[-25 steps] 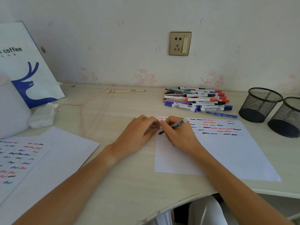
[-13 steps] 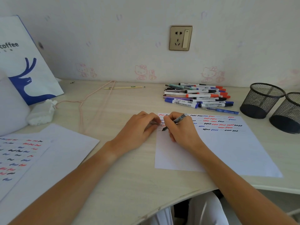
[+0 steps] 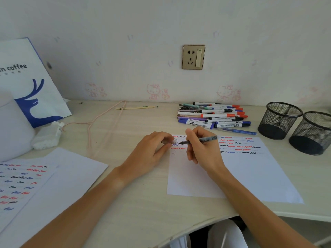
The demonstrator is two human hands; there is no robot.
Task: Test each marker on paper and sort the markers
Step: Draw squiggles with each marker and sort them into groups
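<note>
Along near curved desk (image 3: 143,221) edge, bare pale wood between two forearms. Just beyond, white paper (image 3: 241,176), squiggles across far rows only. At its far-left corner, left hand (image 3: 148,154) pinching clear cap (image 3: 174,141); right hand (image 3: 202,149) gripping dark pen (image 3: 200,140), tip aimed into cap. Farther, loose marker pile (image 3: 213,115); right, two black mesh cups (image 3: 279,120) near desk's right edge.

Soft, even, slightly cool daylight; faint shadows, mild softness, wide-angle bending toward edges.
</note>
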